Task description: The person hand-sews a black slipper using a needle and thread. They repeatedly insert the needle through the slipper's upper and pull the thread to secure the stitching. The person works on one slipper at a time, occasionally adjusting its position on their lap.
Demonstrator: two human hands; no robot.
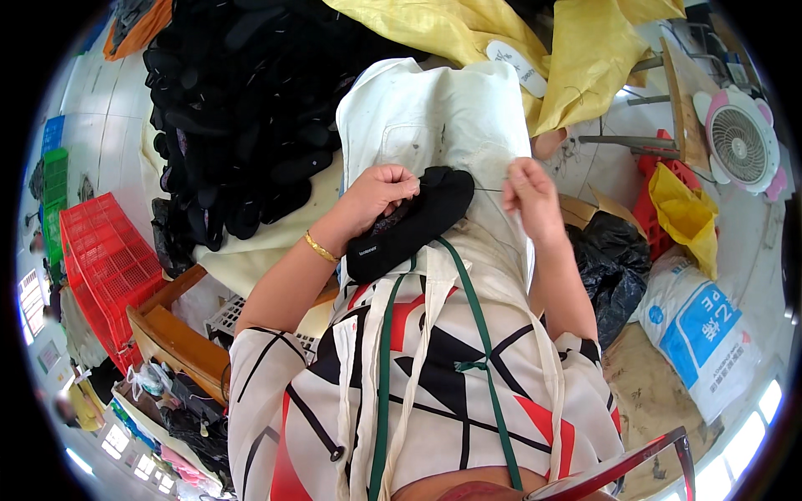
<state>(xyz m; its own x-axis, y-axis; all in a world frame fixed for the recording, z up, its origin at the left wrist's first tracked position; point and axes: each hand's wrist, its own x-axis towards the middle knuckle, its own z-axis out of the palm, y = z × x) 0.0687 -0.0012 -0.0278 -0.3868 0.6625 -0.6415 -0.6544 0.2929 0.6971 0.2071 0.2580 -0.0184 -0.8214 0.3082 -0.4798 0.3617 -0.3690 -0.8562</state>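
A black cloth shoe [422, 219] lies tilted across my lap on a pale apron [401, 108]. My left hand [376, 199] is closed, its fingertips pinched at the shoe's upper edge. To the right of the shoe, my right hand [532, 199] is raised with its fingers pinched together. Between the shoe and this hand runs a thin dark line that looks like thread. Whatever else may be inside either pinch is hidden by the fingers.
A large heap of black shoes [242, 108] lies at the far left. Yellow sheeting [585, 58] and a white sole-shaped piece [516, 68] are ahead. Red crates [109, 267] and a wooden stool [180, 334] stand left; a black bag [610, 263], printed sack [702, 334] and fan [739, 138] are right.
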